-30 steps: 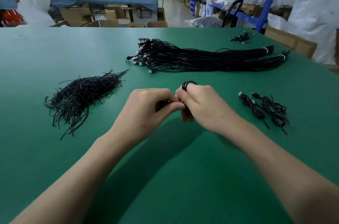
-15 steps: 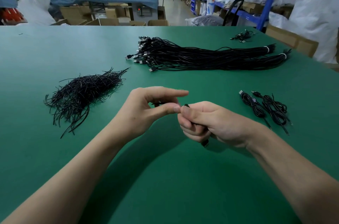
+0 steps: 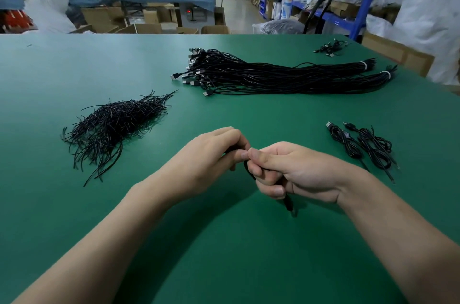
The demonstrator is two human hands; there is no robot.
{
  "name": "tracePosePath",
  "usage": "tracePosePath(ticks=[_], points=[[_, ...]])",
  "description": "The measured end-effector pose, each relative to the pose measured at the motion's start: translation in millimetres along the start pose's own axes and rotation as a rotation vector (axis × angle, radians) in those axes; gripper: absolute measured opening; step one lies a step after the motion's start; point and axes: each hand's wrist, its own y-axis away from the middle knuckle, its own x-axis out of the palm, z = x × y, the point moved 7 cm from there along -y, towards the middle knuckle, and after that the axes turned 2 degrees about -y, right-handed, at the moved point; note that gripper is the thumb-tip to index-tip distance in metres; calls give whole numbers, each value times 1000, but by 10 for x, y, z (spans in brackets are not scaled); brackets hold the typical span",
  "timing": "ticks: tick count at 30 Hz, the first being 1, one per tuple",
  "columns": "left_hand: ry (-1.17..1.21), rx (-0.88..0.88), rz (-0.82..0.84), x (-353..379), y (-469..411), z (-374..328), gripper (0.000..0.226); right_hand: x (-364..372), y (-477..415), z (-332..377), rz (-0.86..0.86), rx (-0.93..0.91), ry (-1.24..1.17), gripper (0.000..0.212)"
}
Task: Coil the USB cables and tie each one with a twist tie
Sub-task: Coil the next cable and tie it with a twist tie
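Two hands meet above the near centre of the green table (image 3: 224, 261). Your left hand (image 3: 206, 154) has its fingers curled and its thumb tip set against the right thumb, pinching a black USB cable (image 3: 247, 169); only a short loop of it shows between the hands. Your right hand (image 3: 293, 171) grips the same cable in curled fingers, and one connector end hangs out below the fist. The pile of twist ties (image 3: 112, 126) lies to your left, well apart from the hands. The bundle of uncoiled cables (image 3: 273, 77) lies across the table beyond the hands. Two coiled cables (image 3: 361, 144) lie side by side to your right.
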Motion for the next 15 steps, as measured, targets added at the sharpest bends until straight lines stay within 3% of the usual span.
tracePosePath(ticks=[5,11,15], points=[[-68,-23,68,92,19,21,13,-76,-14,-41,-87,40,4,37],[-41,-16,161,196,44,28,20,-102,-4,5,-192,-46,200,38],[-3,-7,73,128,22,46,21,-69,-18,66,-226,-125,280,41]])
